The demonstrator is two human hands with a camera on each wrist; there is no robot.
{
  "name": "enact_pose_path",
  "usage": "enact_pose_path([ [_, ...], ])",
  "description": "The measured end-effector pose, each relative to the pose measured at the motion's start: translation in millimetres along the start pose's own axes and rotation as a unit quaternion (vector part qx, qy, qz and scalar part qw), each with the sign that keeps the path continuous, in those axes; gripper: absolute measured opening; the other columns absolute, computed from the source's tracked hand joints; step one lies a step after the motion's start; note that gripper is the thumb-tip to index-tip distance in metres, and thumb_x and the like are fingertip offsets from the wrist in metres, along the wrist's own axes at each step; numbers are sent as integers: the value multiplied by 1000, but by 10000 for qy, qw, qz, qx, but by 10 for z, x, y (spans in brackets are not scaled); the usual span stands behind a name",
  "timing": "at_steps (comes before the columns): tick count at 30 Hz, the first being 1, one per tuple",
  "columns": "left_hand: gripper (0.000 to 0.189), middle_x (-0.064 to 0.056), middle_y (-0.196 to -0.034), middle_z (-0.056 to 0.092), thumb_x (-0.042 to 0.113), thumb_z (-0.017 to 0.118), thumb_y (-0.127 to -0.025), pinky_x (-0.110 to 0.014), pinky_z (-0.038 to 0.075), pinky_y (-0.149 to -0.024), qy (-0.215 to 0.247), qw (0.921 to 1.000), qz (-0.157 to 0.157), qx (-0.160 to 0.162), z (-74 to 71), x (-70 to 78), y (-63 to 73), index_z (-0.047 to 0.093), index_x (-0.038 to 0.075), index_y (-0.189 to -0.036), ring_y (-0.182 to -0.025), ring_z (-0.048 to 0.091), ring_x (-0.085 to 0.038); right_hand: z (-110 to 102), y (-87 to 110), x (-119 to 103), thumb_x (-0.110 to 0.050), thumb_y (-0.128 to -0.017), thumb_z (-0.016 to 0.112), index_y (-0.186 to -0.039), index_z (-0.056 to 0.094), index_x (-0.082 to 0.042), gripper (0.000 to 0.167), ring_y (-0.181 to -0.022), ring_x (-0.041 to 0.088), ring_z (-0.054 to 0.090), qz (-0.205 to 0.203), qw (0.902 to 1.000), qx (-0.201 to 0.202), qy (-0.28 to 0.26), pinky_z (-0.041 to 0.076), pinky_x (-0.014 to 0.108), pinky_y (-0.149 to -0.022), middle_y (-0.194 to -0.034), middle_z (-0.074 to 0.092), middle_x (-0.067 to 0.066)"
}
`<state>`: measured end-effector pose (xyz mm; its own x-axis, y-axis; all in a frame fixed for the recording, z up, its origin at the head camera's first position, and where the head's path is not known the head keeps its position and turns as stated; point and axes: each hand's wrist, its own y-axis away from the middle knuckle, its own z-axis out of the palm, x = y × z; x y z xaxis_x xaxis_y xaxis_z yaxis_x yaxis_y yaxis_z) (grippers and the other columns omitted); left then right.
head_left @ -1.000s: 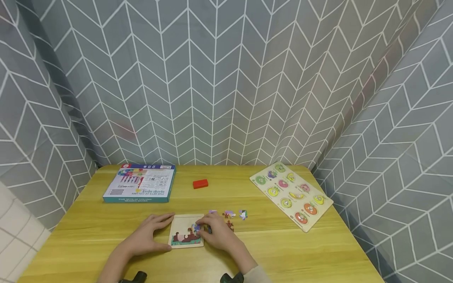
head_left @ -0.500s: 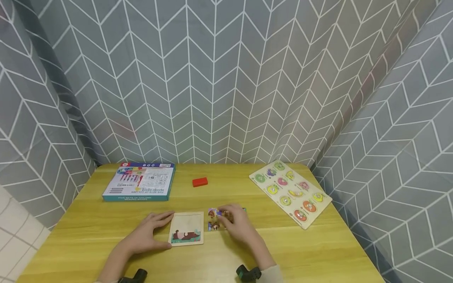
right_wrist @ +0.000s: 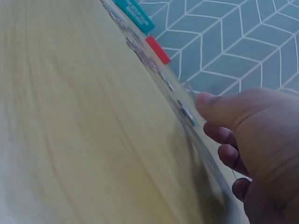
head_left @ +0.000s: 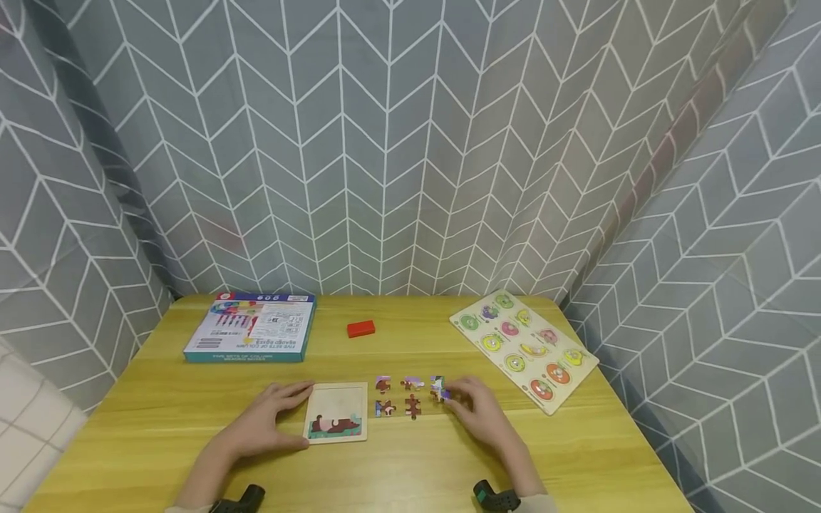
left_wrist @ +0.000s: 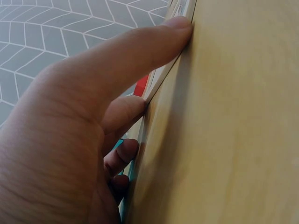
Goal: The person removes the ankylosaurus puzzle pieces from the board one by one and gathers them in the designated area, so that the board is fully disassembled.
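Note:
My left hand rests at the left side of a square wooden puzzle tray. Its thumb touches the near left corner and a fingertip the far left corner. Joined pieces showing a brown animal line the tray's near edge. To the right, my right hand pinches a small purple and white jigsaw piece at its fingertips, which partly overlaps a green and white piece. In the right wrist view, the thumb is beside the pieces and hides part of the grip.
More loose pieces, one brown, lie between tray and right hand. Behind stand a boxed bead set at left, a red block mid-table, and a fruit peg board at right. A patterned curtain borders the wooden table.
My right hand has moved right from the tray, past the loose pieces. Several pieces have left the tray and lie in two rows. My left hand has stayed at the tray.

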<state>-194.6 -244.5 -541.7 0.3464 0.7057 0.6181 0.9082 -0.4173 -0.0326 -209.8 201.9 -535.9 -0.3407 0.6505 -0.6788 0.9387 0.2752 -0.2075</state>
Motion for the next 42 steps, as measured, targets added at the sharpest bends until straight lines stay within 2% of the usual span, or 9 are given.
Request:
enact_pose_path([
  [2, 99, -4, -165, 47, 57, 91, -75, -69, 42, -106, 7, 10000, -1, 3, -2, 2, 6, 54, 16, -158, -139, 43, -43, -7, 4, 32, -17, -98, 77, -121, 79, -12, 23, -103, 18, 64, -66, 9998, -171, 27, 56, 32, -89, -115, 70, -1],
  [7, 98, -5, -165, 47, 57, 90, -76, -73, 40, -107, 39, 10000, 26, 17, -2, -6, 2, 54, 15, -158, -142, 41, -48, -20, 5, 86, -21, -99, 76, -123, 79, -16, 25, -109, 22, 63, -195, 9986, -477, 120, 55, 38, -93, -119, 68, 0],
  [15, 99, -4, -165, 46, 57, 91, -76, -72, 40, -106, 41, 10000, 39, 2, 3, -25, -14, 53, 17, -158, -141, 41, -46, -17, 12, 113, -20, -99, 76, -125, 79, -15, 26, -106, 20, 62, -219, 9984, -497, 178, 55, 37, -91, -117, 67, -1],
  [22, 98, -5, -165, 46, 57, 90, -77, -73, 39, -108, 40, 10000, 24, -26, 5, -23, -4, 54, 17, -158, -143, 39, -49, -7, 24, 113, -22, -100, 75, -127, 78, -16, 28, -109, 22, 62, -161, 9982, -561, 100, 55, 38, -94, -118, 66, -2],
  [28, 97, -5, -165, 47, 57, 90, -76, -73, 39, -107, 44, 10000, 33, 26, 11, -29, -5, 55, 17, -158, -142, 41, -48, -8, 14, 107, -20, -100, 75, -126, 78, -16, 26, -111, 23, 63, -168, 9984, -534, 113, 55, 42, -96, -119, 66, -1],
  [38, 97, -7, -165, 46, 56, 91, -76, -82, 32, -107, 98, 9999, 106, 49, 15, -44, 0, 55, 15, -157, -146, 28, -64, -11, 18, 123, -23, -99, 77, -125, 78, -18, 27, -109, 19, 62, -86, 9988, -483, -10, 53, 36, -93, -118, 68, -4],
  [42, 97, -7, -166, 46, 56, 90, -77, -81, 33, -106, 118, 9998, 138, 22, -5, -33, 3, 55, 14, -157, -146, 30, -64, 5, 6, 94, -22, -98, 78, -124, 77, -14, 26, -101, 14, 62, 73, 9996, -153, -246, 54, 32, -89, -111, 70, -5],
])
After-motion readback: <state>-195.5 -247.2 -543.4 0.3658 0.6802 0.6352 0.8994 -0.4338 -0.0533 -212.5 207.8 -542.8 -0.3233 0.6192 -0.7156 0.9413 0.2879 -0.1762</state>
